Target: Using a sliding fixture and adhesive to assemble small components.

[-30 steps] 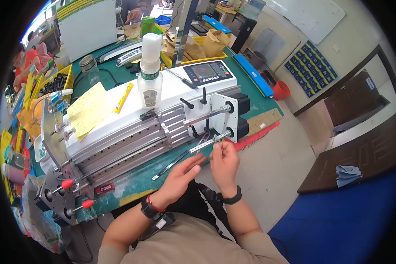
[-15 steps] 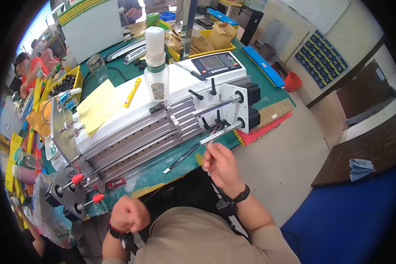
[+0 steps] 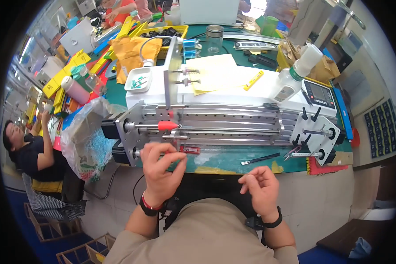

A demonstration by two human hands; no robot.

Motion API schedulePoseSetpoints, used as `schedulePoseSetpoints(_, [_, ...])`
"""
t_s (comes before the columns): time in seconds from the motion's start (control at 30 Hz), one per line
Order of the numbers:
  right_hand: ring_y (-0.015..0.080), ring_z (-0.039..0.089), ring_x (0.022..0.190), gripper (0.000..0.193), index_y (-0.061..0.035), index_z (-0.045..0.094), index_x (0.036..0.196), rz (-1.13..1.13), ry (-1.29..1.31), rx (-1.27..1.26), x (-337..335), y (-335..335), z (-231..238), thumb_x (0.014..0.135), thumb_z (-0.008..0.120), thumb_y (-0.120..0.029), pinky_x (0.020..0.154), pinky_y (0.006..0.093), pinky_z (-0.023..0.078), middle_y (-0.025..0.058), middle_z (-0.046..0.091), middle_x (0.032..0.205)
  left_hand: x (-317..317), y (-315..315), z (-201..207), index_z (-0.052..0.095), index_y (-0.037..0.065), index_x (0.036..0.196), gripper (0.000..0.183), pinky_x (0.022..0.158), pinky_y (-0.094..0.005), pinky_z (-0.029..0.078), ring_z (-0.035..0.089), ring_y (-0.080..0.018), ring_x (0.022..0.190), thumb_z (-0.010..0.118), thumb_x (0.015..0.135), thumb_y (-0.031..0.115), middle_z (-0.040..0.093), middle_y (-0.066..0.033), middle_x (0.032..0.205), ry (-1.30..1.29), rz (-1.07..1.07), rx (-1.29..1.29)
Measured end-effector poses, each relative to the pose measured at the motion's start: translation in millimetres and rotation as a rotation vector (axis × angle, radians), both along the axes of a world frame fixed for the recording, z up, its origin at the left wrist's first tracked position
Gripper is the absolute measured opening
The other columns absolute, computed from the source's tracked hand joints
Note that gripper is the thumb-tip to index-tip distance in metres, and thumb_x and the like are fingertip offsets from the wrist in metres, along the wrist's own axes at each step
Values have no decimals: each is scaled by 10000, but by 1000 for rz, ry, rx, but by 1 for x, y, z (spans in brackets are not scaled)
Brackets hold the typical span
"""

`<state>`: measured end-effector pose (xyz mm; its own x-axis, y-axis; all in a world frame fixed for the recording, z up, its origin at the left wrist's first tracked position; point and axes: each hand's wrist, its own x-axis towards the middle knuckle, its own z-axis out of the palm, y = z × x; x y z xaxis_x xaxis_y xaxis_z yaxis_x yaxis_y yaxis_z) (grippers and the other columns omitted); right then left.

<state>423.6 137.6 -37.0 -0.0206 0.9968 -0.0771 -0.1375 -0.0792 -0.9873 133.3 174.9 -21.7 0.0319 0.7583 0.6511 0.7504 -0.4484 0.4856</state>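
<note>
Presumably for reach, the rail machine [image 3: 229, 131] is set by the table's front edge [image 3: 226, 165], left hand [image 3: 162, 169] and right hand [image 3: 263, 190] held curled, contents indiscernible.

Downward fisheye from head height

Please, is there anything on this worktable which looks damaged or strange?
Yes, slightly: in front of the metal-railed machine, the green tabletop shows yellow patches and whitish smears near its front edge. It looks worn or stained; I cannot tell which.
</note>
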Motion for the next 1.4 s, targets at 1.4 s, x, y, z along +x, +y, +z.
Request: schedulePoseSetpoints(1.4, [134,701,964,177,-61,615,1247,410,629,-401,-90,74,-52,1097,692,-112,854,297,580,93,756,1141,-2,-20,1,692,43,906,113,661,-457,484,631,-344,728,796,868,19,631,-101,822,68,-157,-140])
